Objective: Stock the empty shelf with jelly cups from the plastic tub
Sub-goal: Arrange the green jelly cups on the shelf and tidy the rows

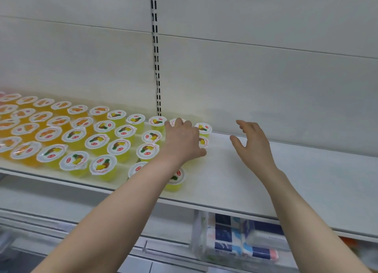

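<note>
White shelf (286, 170), its left part lined with jelly cups (98, 141): a person's left hand (183, 137) lies over the end cups, grip impossible to tell, while the right hand (253, 141) hovers spread and empty beside them; cups should likely sit snug, rows straight.

Reaches both bare arms up from the lower edge of view and across the front edge of the shelf (266, 180). Lays the left hand (182, 137) palm down toward the back edge, thumb splayed to the right, fingertips bent over, hiding whether anything is gripped beneath. Holds the right hand (250, 141) apart to the right, lifted off the surface, fingers loosely spread and slightly curled, grasping nothing.
</note>
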